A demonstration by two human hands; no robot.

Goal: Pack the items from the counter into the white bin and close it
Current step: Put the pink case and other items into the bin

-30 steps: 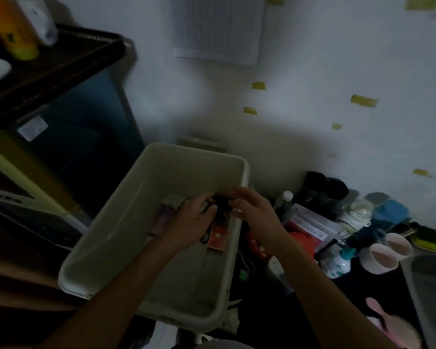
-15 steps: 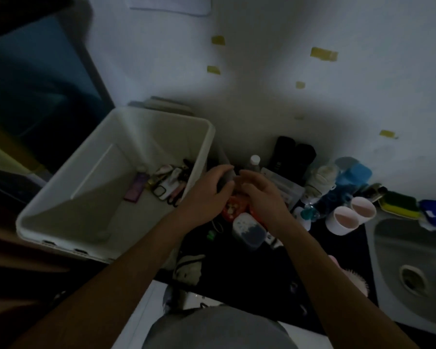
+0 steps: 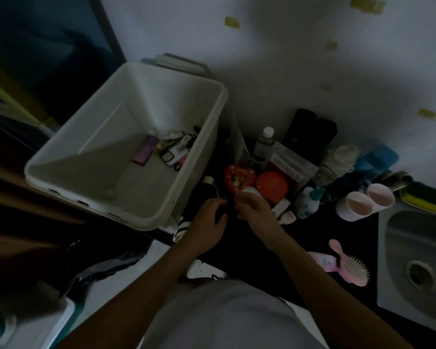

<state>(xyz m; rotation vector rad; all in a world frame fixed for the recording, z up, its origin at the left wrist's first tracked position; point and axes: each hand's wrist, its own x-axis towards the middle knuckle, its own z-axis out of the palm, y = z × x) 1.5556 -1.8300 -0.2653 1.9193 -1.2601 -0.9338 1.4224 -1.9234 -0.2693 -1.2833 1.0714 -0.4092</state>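
The white bin (image 3: 209, 137) stands open at the left of the dark counter (image 3: 300, 248). In its far right corner lie a purple packet (image 3: 143, 152) and several small items (image 3: 176, 149). Both my hands are low over the counter just right of the bin, fingertips together. My left hand (image 3: 208, 224) and my right hand (image 3: 256, 212) curl around a small dark item (image 3: 227, 209) that is too dark to make out. A red heart-shaped box (image 3: 239, 177) and a red round lid (image 3: 272, 186) sit just beyond my fingers.
A grey lid (image 3: 181, 62) leans behind the bin. Against the wall stand a clear bottle (image 3: 264, 142), a white box (image 3: 291, 163), black rolls (image 3: 310, 129) and two white cups (image 3: 363, 202). A pink hairbrush (image 3: 350, 267) lies beside the steel sink (image 3: 418, 260).
My hands have left the bin, crossed right to the counter and dropped toward its front edge. My view has tilted down and right.
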